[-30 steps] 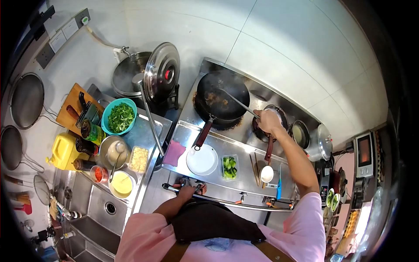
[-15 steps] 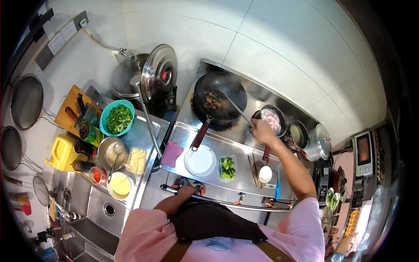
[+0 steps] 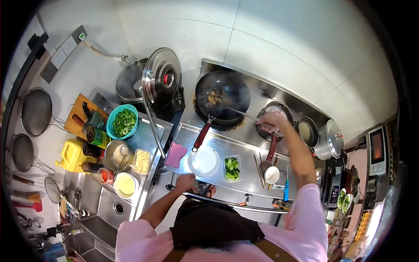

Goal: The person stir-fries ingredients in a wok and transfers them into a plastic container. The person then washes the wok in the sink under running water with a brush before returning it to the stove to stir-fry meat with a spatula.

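My right hand (image 3: 274,121), slightly blurred, grips a long-handled metal cooking utensil (image 3: 242,113). Its shaft slants left into the black wok (image 3: 235,94); I cannot make out the head. Browned food pieces (image 3: 214,97) lie in the wok under light steam. Beneath my right hand is a small dark pan (image 3: 286,109), its contents mostly covered by the hand. My left hand (image 3: 185,181) hovers at the counter's front edge beside a white plate (image 3: 204,161); its fingers cannot be made out.
To the right stand a small pot (image 3: 307,132) and a lidded pressure cooker (image 3: 328,139). Cut greens (image 3: 231,168) and a white cup (image 3: 271,174) sit on the counter. At left are a turquoise bowl of chopped greens (image 3: 122,122), a tilted pot lid (image 3: 162,77) and a sink (image 3: 102,198).
My left hand has risen from the stove front to the counter edge. The right hand has shifted up and right over the small pan, and the utensil lies lower across the wok's right side.
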